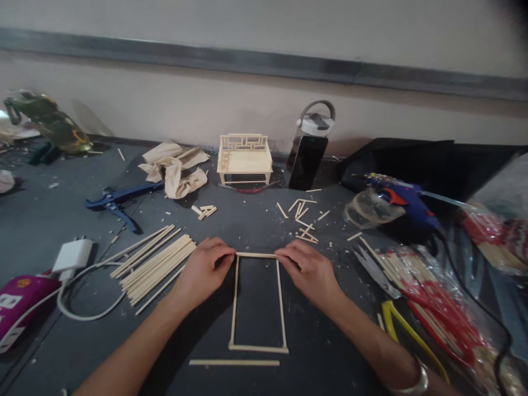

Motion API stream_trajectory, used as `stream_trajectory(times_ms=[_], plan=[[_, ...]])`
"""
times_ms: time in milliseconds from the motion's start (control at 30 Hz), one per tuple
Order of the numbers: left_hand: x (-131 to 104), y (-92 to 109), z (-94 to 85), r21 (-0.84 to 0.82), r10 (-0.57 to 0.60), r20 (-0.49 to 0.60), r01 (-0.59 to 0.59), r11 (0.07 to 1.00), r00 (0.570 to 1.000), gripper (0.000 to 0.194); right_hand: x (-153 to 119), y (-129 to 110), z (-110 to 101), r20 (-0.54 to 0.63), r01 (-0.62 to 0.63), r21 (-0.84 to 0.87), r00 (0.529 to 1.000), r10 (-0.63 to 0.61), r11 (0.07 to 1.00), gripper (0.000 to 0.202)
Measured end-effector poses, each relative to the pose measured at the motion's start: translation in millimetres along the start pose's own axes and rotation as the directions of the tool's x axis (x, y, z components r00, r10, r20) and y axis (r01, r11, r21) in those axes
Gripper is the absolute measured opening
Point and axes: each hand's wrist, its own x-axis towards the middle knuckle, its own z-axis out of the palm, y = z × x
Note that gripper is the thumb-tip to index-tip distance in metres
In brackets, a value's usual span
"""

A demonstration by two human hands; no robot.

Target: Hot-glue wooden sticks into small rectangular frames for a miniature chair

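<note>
A rectangular frame of thin wooden sticks point(235, 302) lies on the dark table between my forearms. My left hand point(206, 267) pinches its far left corner between thumb and fingers. At the far right corner, my right hand point(311, 269) pinches the other end of the same short crosspiece. A single loose stick point(234, 363) lies just in front of the frame's near side. Left of my left hand is a row of long wooden sticks point(159, 269). Short cut pieces point(303, 214) are scattered beyond my right hand.
A miniature wooden bench point(245, 159) stands at the back, beside a phone point(308, 163) leaning on a bottle point(317, 125). A blue cutter point(119, 201) and crumpled paper point(179, 168) lie left. A glue gun point(406, 198), scissors point(377, 272) and packaged sticks point(437, 302) crowd the right; a purple power strip point(28, 302) sits left.
</note>
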Motion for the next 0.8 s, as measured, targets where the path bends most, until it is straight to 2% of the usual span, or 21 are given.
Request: stream_trajectory(times_ms=[800], plan=[[-2.7,9.9,-1.0,0.087,0.007,0.007,-0.007,0.996,1.000,0.021,-1.5,-5.7,-2.7,-0.016,0.004,-0.047,1.000,-0.005,0.999,0.022]])
